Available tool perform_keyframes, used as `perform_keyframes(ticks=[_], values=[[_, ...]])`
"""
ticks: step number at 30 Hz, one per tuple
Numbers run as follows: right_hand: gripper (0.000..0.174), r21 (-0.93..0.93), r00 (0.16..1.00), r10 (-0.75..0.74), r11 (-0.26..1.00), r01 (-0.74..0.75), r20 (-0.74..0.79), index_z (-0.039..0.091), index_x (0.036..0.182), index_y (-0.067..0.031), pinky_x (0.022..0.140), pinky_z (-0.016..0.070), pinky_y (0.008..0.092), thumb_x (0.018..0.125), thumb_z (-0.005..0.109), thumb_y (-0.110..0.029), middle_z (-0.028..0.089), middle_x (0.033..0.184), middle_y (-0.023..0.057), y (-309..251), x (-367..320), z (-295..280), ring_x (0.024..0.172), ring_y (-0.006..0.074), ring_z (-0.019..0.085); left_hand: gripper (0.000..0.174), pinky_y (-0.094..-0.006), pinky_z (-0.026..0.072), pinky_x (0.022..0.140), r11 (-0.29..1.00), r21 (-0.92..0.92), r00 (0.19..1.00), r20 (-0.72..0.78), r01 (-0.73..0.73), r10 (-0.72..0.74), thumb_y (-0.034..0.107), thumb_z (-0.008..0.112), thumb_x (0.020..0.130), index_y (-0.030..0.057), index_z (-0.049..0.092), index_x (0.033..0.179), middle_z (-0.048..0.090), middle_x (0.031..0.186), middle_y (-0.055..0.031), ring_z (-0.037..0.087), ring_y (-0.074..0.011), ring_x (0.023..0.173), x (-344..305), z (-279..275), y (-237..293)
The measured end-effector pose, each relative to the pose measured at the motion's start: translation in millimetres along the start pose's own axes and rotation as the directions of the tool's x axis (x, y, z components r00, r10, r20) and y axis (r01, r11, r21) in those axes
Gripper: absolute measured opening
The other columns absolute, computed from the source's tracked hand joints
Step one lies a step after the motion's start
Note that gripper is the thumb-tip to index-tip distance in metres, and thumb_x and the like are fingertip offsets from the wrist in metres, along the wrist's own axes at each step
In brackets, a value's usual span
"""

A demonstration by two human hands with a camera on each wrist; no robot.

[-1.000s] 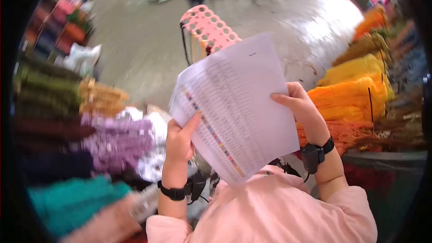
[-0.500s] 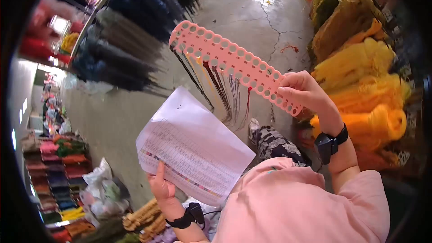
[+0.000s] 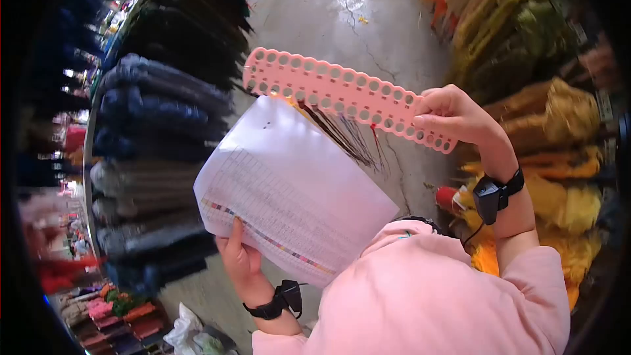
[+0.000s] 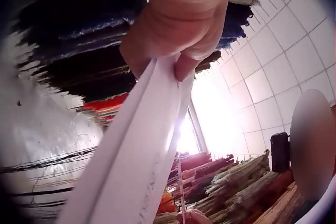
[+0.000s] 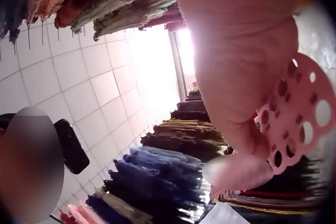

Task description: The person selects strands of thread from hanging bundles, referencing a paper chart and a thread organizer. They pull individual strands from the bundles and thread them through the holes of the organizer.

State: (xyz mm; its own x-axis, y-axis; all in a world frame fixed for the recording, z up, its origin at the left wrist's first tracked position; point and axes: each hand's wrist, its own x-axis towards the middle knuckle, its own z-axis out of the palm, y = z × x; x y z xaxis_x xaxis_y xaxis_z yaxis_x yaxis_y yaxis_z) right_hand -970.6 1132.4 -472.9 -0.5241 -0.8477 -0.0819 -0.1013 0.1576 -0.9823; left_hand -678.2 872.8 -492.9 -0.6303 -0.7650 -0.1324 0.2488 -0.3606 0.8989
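Observation:
My left hand pinches the lower left edge of some printed paper sheets, thumb on top beside a strip of coloured squares. In the left wrist view the hand grips the folded-looking paper from its edge. A long pink card with rows of holes is held at its right end by my right hand; dark, yellow and red threads hang from its lower holes, partly over the paper. The right wrist view shows the hand pinching the pink card.
Blue and grey yarn hanks hang on a rack at the left. Yellow and olive hanks line the right side. Between them runs a grey concrete floor. White plastic bags lie at the lower left.
The right hand has gone from the paper to the pink card, now seen above the sheets. The left hand and paper sit lower left than at first, and the view has turned along the aisle.

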Motion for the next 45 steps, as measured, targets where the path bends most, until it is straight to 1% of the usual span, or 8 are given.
perform_keyframes(ticks=[5, 7, 8, 14, 23, 38, 44, 45], values=[[0.016, 0.096, 0.99, 0.046, 0.995, -0.033, -0.13, 0.058, 0.071, 0.0016, 0.045, 0.0388, 0.0189, 0.077, 0.058, -0.013, 0.053, 0.059, -0.0011, -4, 70, -109, 0.052, 0.004, 0.05, 0.041, -0.0308, 0.039, 0.086, 0.994, 0.015, 0.982, 0.153, 0.108, -0.109, -0.002, 0.049, 0.08, -0.0043, 0.036, 0.119, 0.048, 0.116, -0.0123, 0.049, -0.0196, 0.103, 129, 131, 2], [0.014, 0.103, 0.953, 0.235, 0.97, -0.218, -0.191, 0.057, 0.071, 0.001, 0.047, 0.0387, 0.0185, 0.078, 0.056, -0.012, 0.053, 0.06, -0.0015, -23, 100, -133, 0.054, 0.0039, 0.05, 0.037, -0.0295, 0.0414, 0.083, 0.988, 0.031, 0.973, 0.172, 0.153, -0.156, -0.002, 0.05, 0.08, -0.0045, 0.041, 0.116, 0.05, 0.112, -0.012, 0.051, -0.0189, 0.099, 186, 166, 5], [0.012, 0.08, 0.976, 0.062, 0.996, -0.046, -0.211, 0.057, 0.072, 0.0002, 0.048, 0.0394, 0.0189, 0.078, 0.055, -0.009, 0.053, 0.061, -0.0014, -14, 118, -152, 0.055, 0.0039, 0.05, 0.035, -0.0292, 0.0421, 0.082, 0.985, 0.022, 0.962, 0.214, 0.17, -0.17, -0.001, 0.051, 0.08, -0.0043, 0.043, 0.114, 0.052, 0.11, -0.0118, 0.052, -0.0185, 0.097, 214, 187, 4], [0.012, 0.201, 0.909, 0.107, 0.979, -0.026, -0.403, 0.056, 0.071, 0.0018, 0.05, 0.0406, 0.0192, 0.079, 0.052, -0.007, 0.054, 0.068, 0.0031, 20, 221, -257, 0.055, 0.0079, 0.053, 0.022, -0.0296, 0.0457, 0.076, 0.971, -0.037, 0.875, 0.442, 0.238, -0.198, 0.002, 0.053, 0.081, -0.0025, 0.054, 0.102, 0.058, 0.1, -0.0112, 0.057, -0.0168, 0.088, 383, 300, -20], [0.014, 0.248, 0.913, 0.165, 0.966, -0.073, -0.374, 0.056, 0.071, 0.0006, 0.05, 0.0404, 0.018, 0.081, 0.051, -0.007, 0.054, 0.067, 0.0012, 16, 421, -502, 0.056, 0.0068, 0.052, 0.02, -0.0294, 0.048, 0.072, 0.954, -0.035, 0.876, 0.406, 0.297, -0.258, 0.002, 0.053, 0.08, -0.0039, 0.054, 0.099, 0.059, 0.095, -0.0116, 0.058, -0.0168, 0.082, 588, 522, -50], [0.016, 0.294, 0.859, 0.182, 0.955, -0.039, -0.479, 0.056, 0.072, -0.0012, 0.047, 0.0422, 0.0195, 0.083, 0.05, -0.011, 0.057, 0.064, 0.0023, 72, 721, -732, 0.052, 0.0071, 0.053, 0.022, -0.0297, 0.0473, 0.074, 0.952, -0.041, 0.855, 0.455, 0.302, -0.251, 0.0, 0.053, 0.079, -0.005, 0.054, 0.1, 0.059, 0.095, -0.0122, 0.058, -0.017, 0.083, 927, 712, -118], [0.016, 0.319, 0.818, 0.167, 0.947, 0.022, -0.551, 0.057, 0.073, -0.0036, 0.045, 0.0412, 0.0191, 0.082, 0.051, -0.016, 0.057, 0.063, 0.0018, 122, 813, -932, 0.052, 0.0075, 0.054, 0.025, -0.0295, 0.0475, 0.074, 0.957, 0.029, 0.799, 0.544, 0.287, -0.256, -0.003, 0.051, 0.076, -0.0057, 0.051, 0.101, 0.058, 0.096, -0.0133, 0.059, -0.0181, 0.083, 1057, 900, -185], [0.017, 0.323, 0.83, 0.192, 0.946, -0.015, -0.524, 0.057, 0.073, -0.0036, 0.045, 0.0408, 0.0187, 0.083, 0.051, -0.016, 0.057, 0.063, 0.0016, 96, 854, -813, 0.052, 0.0074, 0.054, 0.025, -0.0293, 0.0475, 0.074, 0.949, -0.004, 0.813, 0.517, 0.316, -0.269, -0.003, 0.05, 0.077, -0.0058, 0.051, 0.102, 0.058, 0.096, -0.0134, 0.059, -0.0184, 0.083, 1073, 782, -131]])
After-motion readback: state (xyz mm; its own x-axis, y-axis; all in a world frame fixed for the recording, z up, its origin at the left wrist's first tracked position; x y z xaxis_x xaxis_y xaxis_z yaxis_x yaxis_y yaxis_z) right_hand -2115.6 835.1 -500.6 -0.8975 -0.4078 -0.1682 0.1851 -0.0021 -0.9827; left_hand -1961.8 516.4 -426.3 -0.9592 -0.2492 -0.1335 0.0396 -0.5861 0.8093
